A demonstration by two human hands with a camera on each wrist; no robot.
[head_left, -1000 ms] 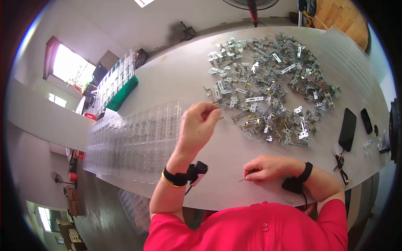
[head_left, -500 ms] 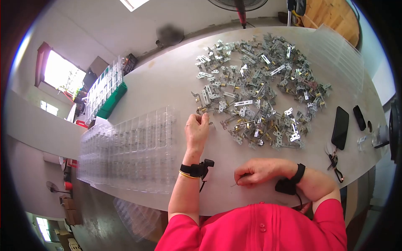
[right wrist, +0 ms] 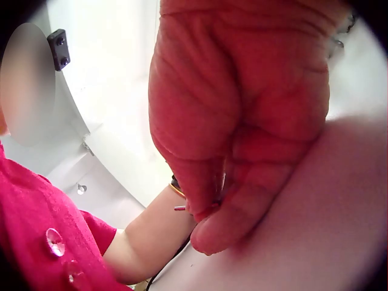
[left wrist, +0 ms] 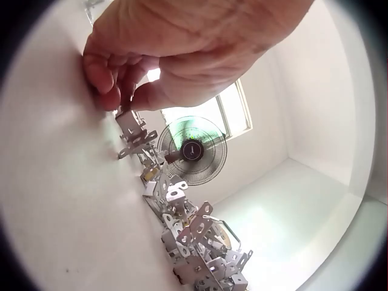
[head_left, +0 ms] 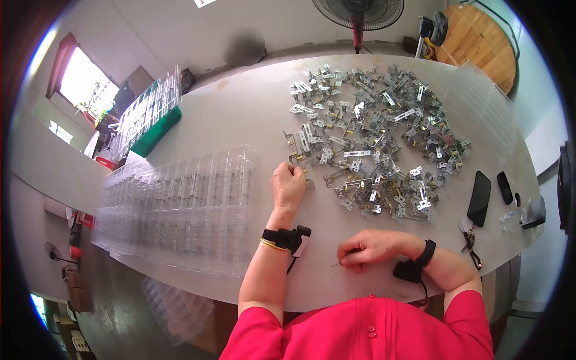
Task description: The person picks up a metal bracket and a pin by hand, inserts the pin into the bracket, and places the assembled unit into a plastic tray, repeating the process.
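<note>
Table [head_left: 240, 102]: pale, spread before you
Centre-right: your heap of loose metal parts [head_left: 384, 141]
Left: clear compartmented trays [head_left: 174, 210], small pieces inside
Far right: ridged clear plastic [head_left: 480, 108]
Right, closer to you: dark phone [head_left: 479, 199], small black object [head_left: 504, 188], hand tool [head_left: 470, 241]

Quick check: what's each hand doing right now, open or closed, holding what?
Left hand: closed, pinching a metal bracket.
Right hand: closed, pinching a thin metal pin.

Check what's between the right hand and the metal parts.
Bare tabletop between the right hand and the metal parts, seen in head view.
</note>
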